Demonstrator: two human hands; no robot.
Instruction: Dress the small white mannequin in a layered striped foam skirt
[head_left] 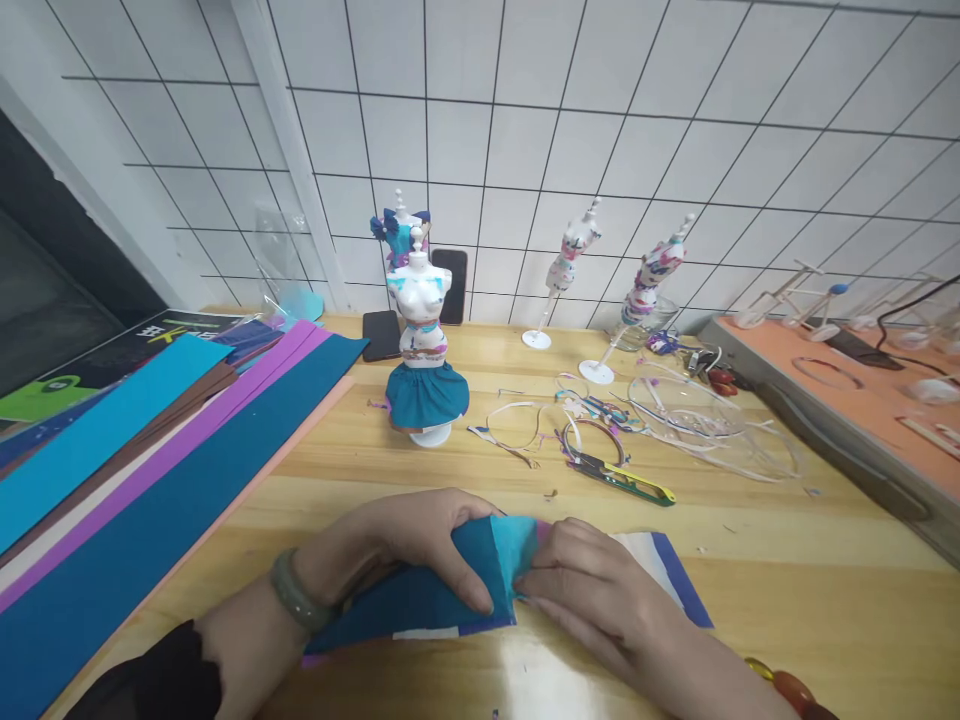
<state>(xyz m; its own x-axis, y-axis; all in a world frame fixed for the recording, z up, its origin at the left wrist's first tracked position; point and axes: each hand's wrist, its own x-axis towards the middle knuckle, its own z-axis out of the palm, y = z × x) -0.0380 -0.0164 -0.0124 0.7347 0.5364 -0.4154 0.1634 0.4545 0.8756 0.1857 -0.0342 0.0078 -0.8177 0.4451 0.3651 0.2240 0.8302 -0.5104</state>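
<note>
My left hand (427, 535) grips a dark teal sheet of crepe paper (412, 600), its thumb on top and its fingers mostly hidden behind. Closed at the sheet's right end, my right hand (600, 590) pinches a lighter turquoise piece (514, 545) of crepe paper, which stands up in a fold. Purple, white and blue edges show under the teal sheet. Beneath my right hand, a white and blue strip (660, 565) juts out to the right. Beyond my hands stands a small white dress form (420, 300) with a gathered teal skirt (427, 395).
Long coloured paper strips (172, 500) lie at the left. A yellow and green cutter (626, 480) rests among wires, rings and scraps. Two bare dress forms (574, 250) stand by the tiled wall, near phones (450, 285). An orange board (862, 390) holds models at the right.
</note>
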